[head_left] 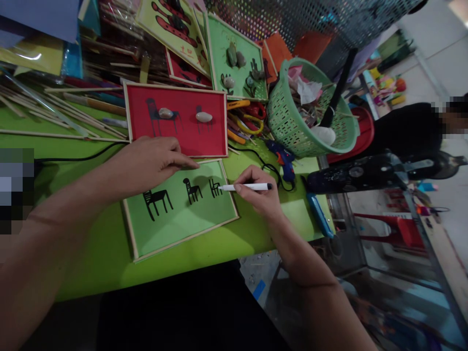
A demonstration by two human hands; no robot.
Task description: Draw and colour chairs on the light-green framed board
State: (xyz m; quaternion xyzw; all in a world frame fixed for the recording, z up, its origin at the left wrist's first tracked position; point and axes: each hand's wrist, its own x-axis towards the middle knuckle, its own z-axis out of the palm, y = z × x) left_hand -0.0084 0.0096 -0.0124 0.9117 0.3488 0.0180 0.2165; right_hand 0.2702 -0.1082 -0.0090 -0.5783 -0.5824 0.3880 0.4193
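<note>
A white marker pen [252, 186] with a black end is gripped in my right hand [261, 195]. Its tip touches or nearly touches the smallest of three black chair drawings on a green board [183, 226] with a thin wooden frame. Across the top of that board rests my left hand [161, 158], fingers stretched out and holding nothing, with the index finger pointing right. Just behind lies a red framed board [146, 139] with two chair drawings, each with a pale pebble on it. My left hand overlaps its lower edge.
A green plastic basket [310, 129] holding scraps stands at the back right, near scissors [252, 124] and a blue glue gun [285, 158]. Wooden sticks [54, 112] spread over the left. Another pebble picture [237, 44] leans behind. A dark-clothed person [405, 126] is at far right.
</note>
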